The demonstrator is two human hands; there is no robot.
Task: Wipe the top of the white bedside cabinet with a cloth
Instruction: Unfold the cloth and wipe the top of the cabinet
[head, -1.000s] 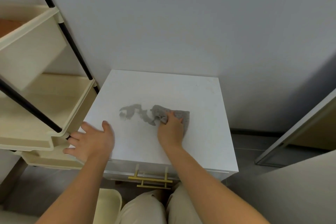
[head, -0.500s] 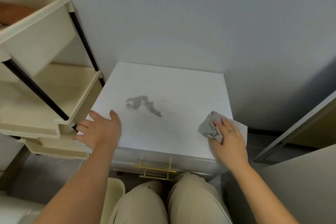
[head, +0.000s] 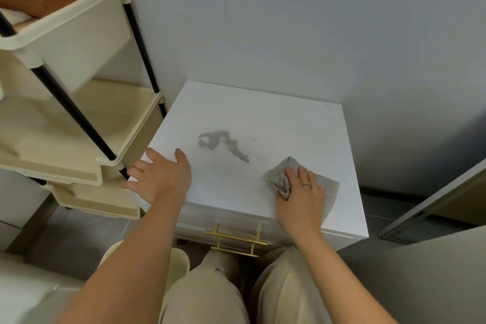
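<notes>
The white bedside cabinet [head: 289, 123] stands against the grey wall, its top facing me. A dark grey smear [head: 221, 143] marks the top left of centre. My right hand [head: 299, 200] presses flat on a crumpled grey cloth [head: 278, 176] near the front right of the top, to the right of the smear. My left hand [head: 160, 179] rests with spread fingers on the cabinet's front left corner and holds nothing.
A cream shelf trolley [head: 79, 118] with black poles stands close on the cabinet's left side. Gold drawer handles [head: 234, 241] stick out at the front above my knees. A cream bin [head: 181, 260] sits by my left leg. A door frame [head: 431, 208] is on the right.
My right hand swept the cloth from the smear to the cabinet's right edge, then came back a little leftward. The right end of the smear is gone. My left hand stayed at the corner.
</notes>
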